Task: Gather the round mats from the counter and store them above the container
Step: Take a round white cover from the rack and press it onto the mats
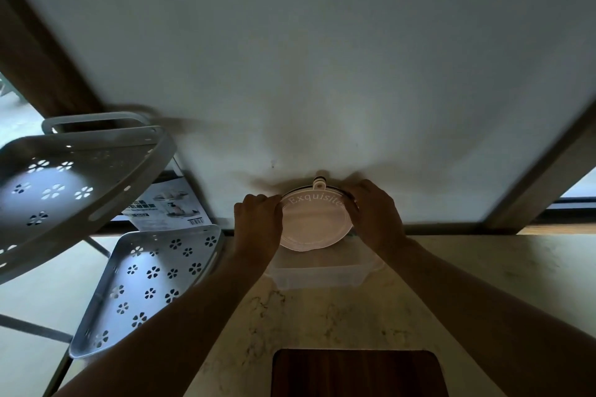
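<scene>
Risk, as judged: the round mats (314, 222) hung by a small tab loop (320, 183) on a wall hook; if the loops missed the hook, the stack could have slipped into the clear container (317, 275) below, or behind it. Dim light made the hook hard to read.

You held the stack upright against the wall, above the container on the desk (451, 300). Your left hand (258, 219) pinched its left rim, your right hand (375, 214) curled round the right rim; the mats sat between them.
</scene>
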